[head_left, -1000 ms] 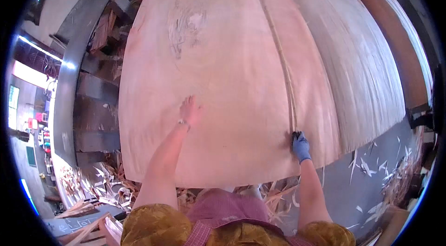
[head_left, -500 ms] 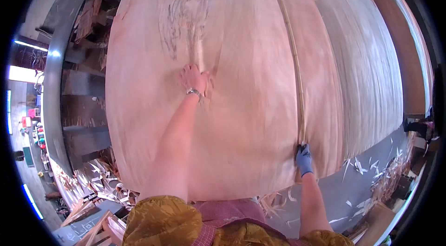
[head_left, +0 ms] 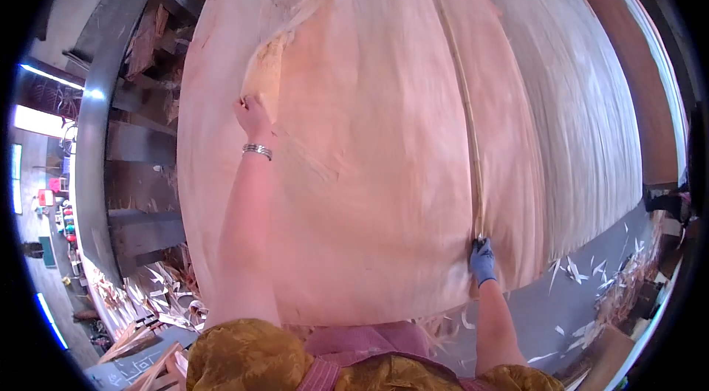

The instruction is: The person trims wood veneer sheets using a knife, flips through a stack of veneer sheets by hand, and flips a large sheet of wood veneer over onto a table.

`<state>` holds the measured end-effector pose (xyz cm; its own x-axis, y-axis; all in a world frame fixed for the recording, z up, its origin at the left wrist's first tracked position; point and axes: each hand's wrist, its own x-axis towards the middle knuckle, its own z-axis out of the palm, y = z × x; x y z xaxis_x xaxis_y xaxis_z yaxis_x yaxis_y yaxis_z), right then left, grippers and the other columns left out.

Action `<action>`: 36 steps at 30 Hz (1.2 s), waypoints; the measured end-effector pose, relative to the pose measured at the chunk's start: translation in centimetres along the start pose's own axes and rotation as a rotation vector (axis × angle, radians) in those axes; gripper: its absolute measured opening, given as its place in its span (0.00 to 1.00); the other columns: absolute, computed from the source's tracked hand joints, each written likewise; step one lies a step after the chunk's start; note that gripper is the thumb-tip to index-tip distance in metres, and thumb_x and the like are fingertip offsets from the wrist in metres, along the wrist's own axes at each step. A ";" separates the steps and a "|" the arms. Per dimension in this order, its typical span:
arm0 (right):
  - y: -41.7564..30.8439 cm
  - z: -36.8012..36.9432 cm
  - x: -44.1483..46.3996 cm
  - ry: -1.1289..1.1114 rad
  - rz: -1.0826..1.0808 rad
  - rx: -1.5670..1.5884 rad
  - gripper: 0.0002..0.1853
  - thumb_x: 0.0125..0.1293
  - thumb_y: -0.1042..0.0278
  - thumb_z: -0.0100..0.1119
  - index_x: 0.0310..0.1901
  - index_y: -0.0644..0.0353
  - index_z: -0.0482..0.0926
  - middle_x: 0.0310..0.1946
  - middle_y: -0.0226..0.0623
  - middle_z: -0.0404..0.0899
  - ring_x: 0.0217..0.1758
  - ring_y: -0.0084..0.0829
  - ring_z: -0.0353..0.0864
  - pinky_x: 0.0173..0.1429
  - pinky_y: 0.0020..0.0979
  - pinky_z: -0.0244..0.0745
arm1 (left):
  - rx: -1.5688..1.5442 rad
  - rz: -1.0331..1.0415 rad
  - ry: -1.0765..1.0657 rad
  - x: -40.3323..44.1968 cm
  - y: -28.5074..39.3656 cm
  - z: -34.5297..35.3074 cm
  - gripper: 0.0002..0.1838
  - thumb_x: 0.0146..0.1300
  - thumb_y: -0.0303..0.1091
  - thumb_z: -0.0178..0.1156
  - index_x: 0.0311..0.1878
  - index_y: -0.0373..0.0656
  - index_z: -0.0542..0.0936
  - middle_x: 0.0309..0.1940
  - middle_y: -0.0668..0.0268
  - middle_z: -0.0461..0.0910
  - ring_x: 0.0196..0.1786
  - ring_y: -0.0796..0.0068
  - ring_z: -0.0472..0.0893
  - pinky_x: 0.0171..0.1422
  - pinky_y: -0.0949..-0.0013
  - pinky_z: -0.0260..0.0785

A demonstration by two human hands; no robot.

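Note:
A broad, thin pinkish wood veneer sheet covers the surface in front of me. My left hand, bare with a metal bracelet at the wrist, is closed on a lifted, curled flap of veneer at left of centre. My right hand, in a blue-grey glove, is closed round the near end of a long thin stick, which lies lengthwise along the sheet. The stick's tip inside the glove is hidden.
Greyish veneer lies to the right, beside a brown stack edge. Stacked blocks stand at the left behind a grey metal rail. Wood scraps litter the lower left, and more shavings lie at the lower right.
My left hand has moved left from the middle of the sheet and now pinches a raised flap, which covers part of the dark knot pattern. My right hand stays on the stick, slightly lower than at first.

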<state>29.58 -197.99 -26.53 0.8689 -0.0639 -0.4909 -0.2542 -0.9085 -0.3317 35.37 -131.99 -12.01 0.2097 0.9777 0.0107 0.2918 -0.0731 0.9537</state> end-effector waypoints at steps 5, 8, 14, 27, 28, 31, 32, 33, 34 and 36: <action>0.5 0.1 0.1 0.009 -0.033 -0.015 0.18 0.73 0.54 0.45 0.49 0.63 0.68 0.45 0.61 0.79 0.50 0.61 0.78 0.51 0.53 0.72 | 0.184 -0.137 -0.486 -2.2 6.7 -5.2 0.29 0.65 0.49 0.61 0.58 0.33 0.72 0.49 0.61 0.78 0.46 0.73 0.75 0.50 0.67 0.68; 0.6 0.0 -0.3 0.024 -0.044 -0.025 0.18 0.73 0.54 0.46 0.49 0.63 0.68 0.45 0.61 0.79 0.50 0.61 0.78 0.52 0.53 0.72 | -0.165 0.073 -0.298 0.2 5.6 -10.2 0.31 0.65 0.50 0.60 0.62 0.33 0.73 0.55 0.61 0.78 0.54 0.73 0.75 0.58 0.71 0.67; 1.7 0.4 -0.3 0.042 -0.082 0.012 0.19 0.72 0.53 0.46 0.51 0.62 0.68 0.44 0.60 0.80 0.49 0.61 0.79 0.52 0.54 0.73 | -0.023 0.065 0.122 -7.5 9.7 -37.1 0.28 0.68 0.46 0.56 0.63 0.34 0.72 0.57 0.61 0.77 0.59 0.69 0.75 0.64 0.70 0.65; -0.3 -3.4 -19.5 0.279 -0.407 -0.029 0.22 0.70 0.44 0.49 0.34 0.56 0.78 0.29 0.51 0.82 0.34 0.55 0.82 0.38 0.53 0.74 | 0.608 -0.648 0.669 -48.4 -15.5 -79.7 0.36 0.60 0.43 0.62 0.67 0.33 0.65 0.56 0.54 0.77 0.57 0.62 0.77 0.58 0.63 0.71; -1.3 -3.7 -21.9 0.261 -0.432 -0.004 0.22 0.70 0.45 0.49 0.35 0.57 0.79 0.30 0.52 0.82 0.35 0.55 0.82 0.40 0.53 0.74 | 0.620 -0.707 0.664 -49.8 -17.0 -80.9 0.37 0.59 0.43 0.63 0.67 0.33 0.64 0.56 0.54 0.77 0.57 0.61 0.78 0.58 0.62 0.71; -4.7 -3.6 -27.9 0.131 -0.467 0.035 0.24 0.70 0.45 0.50 0.34 0.59 0.81 0.32 0.52 0.82 0.37 0.54 0.82 0.40 0.50 0.74 | 0.625 -0.830 0.621 -51.9 -20.6 -83.6 0.39 0.57 0.42 0.64 0.68 0.33 0.62 0.55 0.52 0.77 0.56 0.60 0.78 0.57 0.61 0.73; -5.9 -3.6 -30.3 0.118 -0.508 0.095 0.24 0.70 0.44 0.50 0.33 0.60 0.81 0.31 0.53 0.82 0.37 0.54 0.82 0.40 0.50 0.74 | 0.623 -0.852 0.605 -52.0 -21.7 -84.4 0.40 0.56 0.42 0.64 0.68 0.33 0.62 0.55 0.52 0.77 0.56 0.59 0.78 0.56 0.60 0.73; -6.4 -2.9 -31.5 0.064 -0.516 0.114 0.25 0.69 0.44 0.51 0.31 0.60 0.80 0.30 0.52 0.81 0.35 0.53 0.82 0.39 0.49 0.73 | 0.618 -0.866 0.592 -51.9 -22.8 -85.3 0.40 0.56 0.42 0.65 0.68 0.33 0.61 0.55 0.51 0.77 0.56 0.58 0.79 0.56 0.60 0.73; -7.0 -1.8 -32.4 0.007 -0.523 0.135 0.25 0.69 0.44 0.52 0.29 0.61 0.80 0.28 0.52 0.81 0.34 0.53 0.81 0.37 0.49 0.73 | 0.609 -0.873 0.573 -51.5 -23.8 -86.2 0.41 0.55 0.42 0.65 0.69 0.33 0.60 0.55 0.50 0.77 0.55 0.58 0.79 0.55 0.59 0.74; -8.4 0.7 -34.6 -0.041 -0.554 0.124 0.26 0.69 0.44 0.53 0.27 0.61 0.79 0.26 0.52 0.80 0.32 0.53 0.81 0.36 0.50 0.72 | 0.579 -0.878 0.530 -49.9 -25.4 -88.1 0.43 0.54 0.41 0.66 0.69 0.33 0.59 0.55 0.49 0.77 0.55 0.57 0.79 0.55 0.58 0.75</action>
<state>1.39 -187.81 -7.34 0.8704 0.4263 -0.2465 0.1844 -0.7462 -0.6397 -64.70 -161.58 -10.29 -0.6487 0.6868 -0.3278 0.5517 0.7212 0.4190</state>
